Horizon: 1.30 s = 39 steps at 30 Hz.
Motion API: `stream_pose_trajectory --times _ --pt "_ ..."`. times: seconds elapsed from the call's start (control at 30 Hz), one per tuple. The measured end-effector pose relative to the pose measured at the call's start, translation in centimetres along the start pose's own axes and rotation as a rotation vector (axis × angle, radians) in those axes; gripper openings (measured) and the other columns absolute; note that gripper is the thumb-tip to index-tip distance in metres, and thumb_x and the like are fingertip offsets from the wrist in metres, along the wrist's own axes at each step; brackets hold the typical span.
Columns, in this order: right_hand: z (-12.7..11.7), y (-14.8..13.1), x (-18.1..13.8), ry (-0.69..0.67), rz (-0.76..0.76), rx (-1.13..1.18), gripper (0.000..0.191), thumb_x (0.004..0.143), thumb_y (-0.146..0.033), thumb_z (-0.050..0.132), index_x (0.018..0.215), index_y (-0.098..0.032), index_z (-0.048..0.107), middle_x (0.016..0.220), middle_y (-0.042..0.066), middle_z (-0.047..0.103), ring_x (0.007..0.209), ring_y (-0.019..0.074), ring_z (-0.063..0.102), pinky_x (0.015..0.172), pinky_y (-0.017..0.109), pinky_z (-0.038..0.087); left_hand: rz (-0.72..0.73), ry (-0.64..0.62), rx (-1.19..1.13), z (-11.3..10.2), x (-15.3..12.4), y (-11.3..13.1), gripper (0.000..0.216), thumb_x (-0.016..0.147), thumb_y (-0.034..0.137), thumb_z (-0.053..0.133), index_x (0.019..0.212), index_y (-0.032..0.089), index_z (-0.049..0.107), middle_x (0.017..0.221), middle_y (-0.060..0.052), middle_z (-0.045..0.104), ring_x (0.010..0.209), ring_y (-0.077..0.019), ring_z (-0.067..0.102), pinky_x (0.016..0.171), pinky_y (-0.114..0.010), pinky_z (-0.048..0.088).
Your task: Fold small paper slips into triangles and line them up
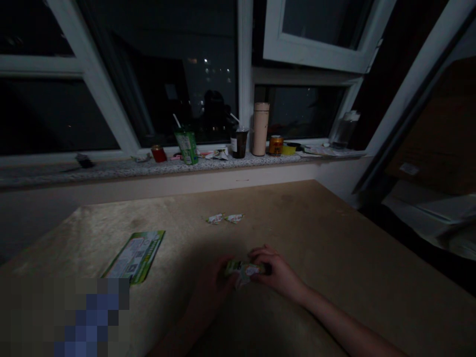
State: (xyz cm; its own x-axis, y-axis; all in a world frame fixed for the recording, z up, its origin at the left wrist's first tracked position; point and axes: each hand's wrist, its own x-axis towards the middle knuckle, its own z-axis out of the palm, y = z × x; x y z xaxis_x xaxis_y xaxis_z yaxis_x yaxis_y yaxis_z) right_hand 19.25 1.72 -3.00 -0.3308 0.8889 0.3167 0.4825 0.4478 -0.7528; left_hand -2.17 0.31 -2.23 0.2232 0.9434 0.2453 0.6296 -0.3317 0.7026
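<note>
Over the middle of the table, a small green and white wrapped packet [245, 270] is held between both hands. My right hand [274, 270] grips its right end with fingers and thumb. The left end is pinched by my left hand [219, 277], which lies in deep shadow. Beyond the hands, two small wrapped pieces [234, 218] with white and green wrappers lie side by side. A flat green and white printed bag [137, 255] rests to the left of my left hand.
A brown table [297, 213] reaches to the window wall. Along the granite sill [219, 165] stand a green cup [188, 145], a dark drink cup [238, 144], a pink bottle [261, 130], a gold can [275, 146] and a red jar [158, 153]. Pixelation covers the lower left.
</note>
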Motion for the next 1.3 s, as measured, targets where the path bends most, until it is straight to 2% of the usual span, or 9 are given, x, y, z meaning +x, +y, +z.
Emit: stream_pose_trajectory --times 0.2,0.3,0.4,0.47,0.67,0.87,1.13,1.3 --pt "-0.6 -0.8 0.0 0.068 -0.062 0.046 0.014 0.077 -0.033 0.068 0.071 -0.022 0.063 0.099 0.006 0.068 0.1 0.0226 0.061 0.103 0.048 0.029 0.08 0.064 0.109 -0.5 0.0 0.2 0.026 0.083 0.033 0.053 0.106 0.025 0.061 0.104 -0.002 0.068 0.094 -0.0226 0.063 0.083 -0.037 0.051" --pt "-0.8 -0.7 0.0 0.105 -0.125 0.029 0.012 0.08 -0.033 0.065 0.074 -0.024 0.065 0.099 0.005 0.07 0.101 0.0225 0.061 0.102 0.048 0.031 0.203 -0.004 0.187 -1.2 0.1 0.5 0.018 0.086 0.028 0.049 0.095 0.028 0.064 0.095 0.001 0.07 0.091 -0.0205 0.064 0.085 -0.037 0.049" --pt "-1.0 -0.3 0.0 0.127 -0.183 -0.058 0.007 0.082 -0.031 0.063 0.079 -0.025 0.066 0.099 0.005 0.07 0.104 0.023 0.06 0.101 0.049 0.032 0.341 -0.059 0.276 -1.7 0.5 0.5 0.021 0.085 0.02 0.047 0.094 0.028 0.064 0.099 0.002 0.07 0.093 -0.0191 0.063 0.092 -0.039 0.043" --pt "-1.1 -0.1 -0.1 0.125 -0.218 -0.123 0.006 0.083 -0.028 0.061 0.082 -0.026 0.066 0.099 0.004 0.071 0.105 0.0227 0.06 0.1 0.049 0.031 0.367 -0.08 0.333 -1.9 0.6 0.6 0.022 0.084 0.017 0.047 0.095 0.027 0.063 0.102 0.001 0.07 0.096 -0.0192 0.062 0.094 -0.04 0.04" --pt "-1.3 -0.7 -0.1 0.057 -0.288 -0.249 0.01 0.082 -0.017 0.057 0.082 -0.025 0.063 0.098 0.003 0.071 0.104 0.0208 0.058 0.1 0.047 0.03 0.332 -0.164 0.41 -1.5 0.8 0.7 0.031 0.079 0.007 0.047 0.098 0.027 0.062 0.101 0.002 0.069 0.096 -0.0196 0.061 0.089 -0.039 0.04" --pt "-1.1 -1.2 -0.2 -0.025 -0.246 -0.275 0.02 0.073 -0.009 0.056 0.083 -0.025 0.062 0.091 -0.001 0.069 0.097 0.0186 0.058 0.101 0.045 0.026 0.295 -0.187 0.354 -1.0 0.7 0.5 0.046 0.066 0.0 0.047 0.102 0.025 0.06 0.105 0.0 0.066 0.099 -0.0199 0.058 0.089 -0.037 0.042" --pt "-1.2 -1.7 -0.4 -0.098 -0.231 -0.314 0.013 0.076 -0.02 0.063 0.089 -0.025 0.064 0.091 0.0 0.067 0.096 0.0192 0.056 0.101 0.042 0.025 0.246 -0.184 0.187 -0.9 0.2 0.8 0.036 0.069 0.01 0.053 0.102 0.023 0.06 0.114 -0.004 0.057 0.104 -0.0213 0.055 0.091 -0.034 0.045" --pt "-0.8 -0.9 -0.5 -0.078 -0.235 -0.32 0.013 0.079 -0.029 0.067 0.09 -0.023 0.063 0.093 0.002 0.064 0.096 0.0183 0.055 0.097 0.038 0.029 0.192 -0.216 0.127 -0.8 0.4 0.4 0.03 0.074 0.012 0.054 0.101 0.023 0.06 0.115 -0.004 0.054 0.106 -0.0208 0.054 0.092 -0.034 0.044"
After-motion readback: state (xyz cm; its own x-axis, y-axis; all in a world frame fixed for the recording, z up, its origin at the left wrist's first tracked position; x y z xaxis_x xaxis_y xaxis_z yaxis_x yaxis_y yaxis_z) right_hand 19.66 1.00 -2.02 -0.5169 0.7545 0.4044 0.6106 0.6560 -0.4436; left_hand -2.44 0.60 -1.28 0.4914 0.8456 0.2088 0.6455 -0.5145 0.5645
